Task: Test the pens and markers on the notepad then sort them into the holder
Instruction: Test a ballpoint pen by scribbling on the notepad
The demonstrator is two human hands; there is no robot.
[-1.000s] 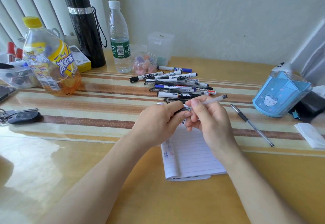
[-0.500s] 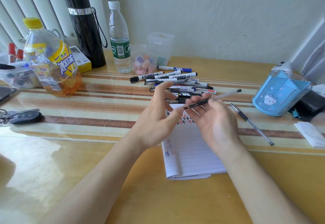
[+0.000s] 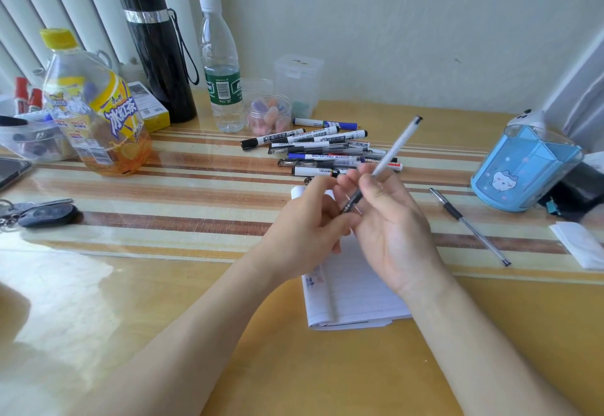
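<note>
The right hand (image 3: 392,226) pinches the white pen (image 3: 397,146), tilted in the air above the notepad (image 3: 353,294), its dark tip just beside the curled left hand (image 3: 310,226), whose hold I cannot tell, so such a light pinch may let it slip and ink the fingers.

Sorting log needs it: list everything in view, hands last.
held pen: one, white, dark grip, above notepad
pen pile: roughly ten, mixed colours, table centre
loose pen: one, clear, right of notepad
notepad: one, white, under hands
holder: one, blue, far right
tea bottle: one, yellow, left
flask: one, black, back left
water bottle: one, clear, beside flask
jar: one, clear, behind pile
box: one, clear, beside jar
keys: one bunch, dark, left edge
tissue: one, white, right edge
left hand: at held pen's lower end, grip unclear
right hand: pinches held pen
</note>
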